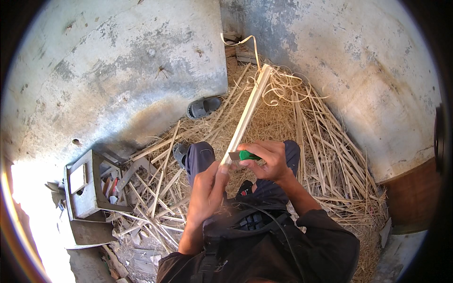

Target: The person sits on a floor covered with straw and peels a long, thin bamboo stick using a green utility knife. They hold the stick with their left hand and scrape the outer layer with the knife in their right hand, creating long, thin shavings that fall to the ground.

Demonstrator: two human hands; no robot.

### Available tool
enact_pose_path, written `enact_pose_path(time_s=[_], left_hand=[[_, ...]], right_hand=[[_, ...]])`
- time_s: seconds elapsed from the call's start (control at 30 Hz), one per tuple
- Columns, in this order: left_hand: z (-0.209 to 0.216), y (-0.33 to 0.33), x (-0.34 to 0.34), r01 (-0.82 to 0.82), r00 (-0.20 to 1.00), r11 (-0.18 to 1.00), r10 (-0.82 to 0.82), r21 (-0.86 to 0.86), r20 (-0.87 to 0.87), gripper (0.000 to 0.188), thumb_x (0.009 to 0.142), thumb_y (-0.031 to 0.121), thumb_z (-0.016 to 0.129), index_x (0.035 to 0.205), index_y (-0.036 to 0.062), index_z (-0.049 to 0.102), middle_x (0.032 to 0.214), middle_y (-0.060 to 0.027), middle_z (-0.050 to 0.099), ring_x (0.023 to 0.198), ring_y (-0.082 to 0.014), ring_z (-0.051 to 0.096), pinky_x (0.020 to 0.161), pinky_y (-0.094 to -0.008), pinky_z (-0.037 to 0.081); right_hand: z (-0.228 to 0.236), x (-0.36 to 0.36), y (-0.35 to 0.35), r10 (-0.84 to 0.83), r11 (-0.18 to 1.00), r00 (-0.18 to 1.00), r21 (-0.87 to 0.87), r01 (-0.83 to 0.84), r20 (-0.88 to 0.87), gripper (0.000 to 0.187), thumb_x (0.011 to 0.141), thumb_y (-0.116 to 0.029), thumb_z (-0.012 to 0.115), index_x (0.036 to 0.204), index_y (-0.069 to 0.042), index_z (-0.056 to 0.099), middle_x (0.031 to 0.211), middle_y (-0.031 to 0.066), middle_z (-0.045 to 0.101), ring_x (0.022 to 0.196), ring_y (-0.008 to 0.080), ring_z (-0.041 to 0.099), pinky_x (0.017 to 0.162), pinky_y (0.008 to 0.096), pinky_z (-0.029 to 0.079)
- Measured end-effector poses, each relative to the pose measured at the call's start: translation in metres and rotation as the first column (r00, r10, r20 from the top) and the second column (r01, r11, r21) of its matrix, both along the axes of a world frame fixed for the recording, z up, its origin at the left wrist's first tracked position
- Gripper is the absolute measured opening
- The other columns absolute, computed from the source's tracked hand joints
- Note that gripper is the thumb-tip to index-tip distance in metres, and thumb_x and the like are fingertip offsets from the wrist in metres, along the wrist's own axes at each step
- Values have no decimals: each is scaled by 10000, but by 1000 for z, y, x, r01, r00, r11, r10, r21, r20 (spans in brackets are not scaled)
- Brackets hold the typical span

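My left hand [206,191] is closed around the near end of a long pale wooden strip [248,113], thumb along its top. The strip slants up and away to the right between my knees. In my right hand [270,161] is a green-handled knife [247,155], its short flat blade lying across the strip just beyond my left fingers. Thin curled shavings [282,87] hang at the far end of the strip, one long curl reaching up to the left.
Loose wooden sticks [337,151] lie heaped at the right, over a floor of fine shavings [271,125]. More sticks [160,207] lie at the left beside a worn wooden stool [87,207] on its side. A grey sandal [203,107] sits by the stained wall [118,61].
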State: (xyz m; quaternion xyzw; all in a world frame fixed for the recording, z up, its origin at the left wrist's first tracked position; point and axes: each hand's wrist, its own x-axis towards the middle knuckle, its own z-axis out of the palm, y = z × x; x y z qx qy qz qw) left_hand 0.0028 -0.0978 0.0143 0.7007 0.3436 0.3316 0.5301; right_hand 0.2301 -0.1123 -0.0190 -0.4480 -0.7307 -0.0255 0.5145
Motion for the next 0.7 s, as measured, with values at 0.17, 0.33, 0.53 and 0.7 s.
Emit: enact_pose_path(time_s=[0.17, 0.33, 0.53, 0.7], left_hand=[[-1, -2, 2, -3, 1000, 999, 4, -34, 14, 378, 1180, 317, 453, 1063, 17, 651, 673, 73, 434, 598, -26, 372, 538, -240, 303], [-1, 0, 0, -12, 999, 999, 10, -53, -44, 333, 1159, 273, 493, 1014, 17, 649, 653, 9, 494, 593, -79, 453, 556, -297, 377], [0, -1, 0, -32, 998, 998, 29, -51, -63, 340, 1151, 270, 509, 984, 9, 649, 633, -29, 521, 584, -104, 491, 561, -326, 412], [-1, -1, 0, -37, 997, 999, 35, -21, -67, 354, 1152, 277, 512, 961, 6, 638, 625, -33, 516, 587, -97, 487, 558, -328, 405]], right_hand=[[5, -1, 1, -9, 1000, 1000, 26, 9, 7, 358, 878, -345, 857, 1149, -117, 802, 826, 54, 763, 663, 222, 730, 566, 336, 539], [8, -1, -2, -20, 1000, 999, 12, 20, 28, 365, 880, -359, 853, 1149, -117, 803, 818, 52, 764, 650, 215, 725, 572, 335, 540], [9, 1, -2, -64, 997, 996, 35, 62, 66, 379, 885, -405, 840, 1146, -132, 812, 808, 32, 765, 646, 204, 722, 571, 327, 536], [9, 2, -1, -87, 994, 993, 68, 82, 77, 382, 886, -413, 838, 1148, -136, 814, 790, 17, 758, 636, 195, 716, 569, 320, 531]])
